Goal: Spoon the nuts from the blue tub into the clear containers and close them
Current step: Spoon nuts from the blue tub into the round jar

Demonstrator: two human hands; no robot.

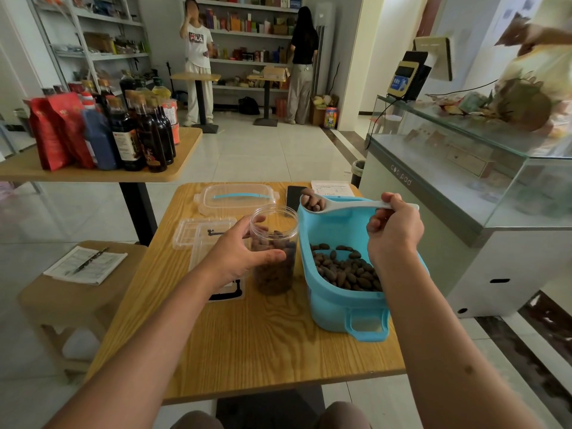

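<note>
White spoon (340,205) (loaded, pinched by right hand (394,230)) should tip over the clear jar (274,249) gripped by left hand (241,252), left of the blue tub (340,301).

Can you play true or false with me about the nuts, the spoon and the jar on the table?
1. The white spoon has nuts in it. True.
2. The left hand holds the spoon. False: the right hand grips the spoon; the left hand holds the clear jar.
3. The clear jar is empty. False: it already holds nuts, well up its sides.
4. The blue tub still has nuts in it. True.
5. The jar has a lid on. False: its top is open.
</note>
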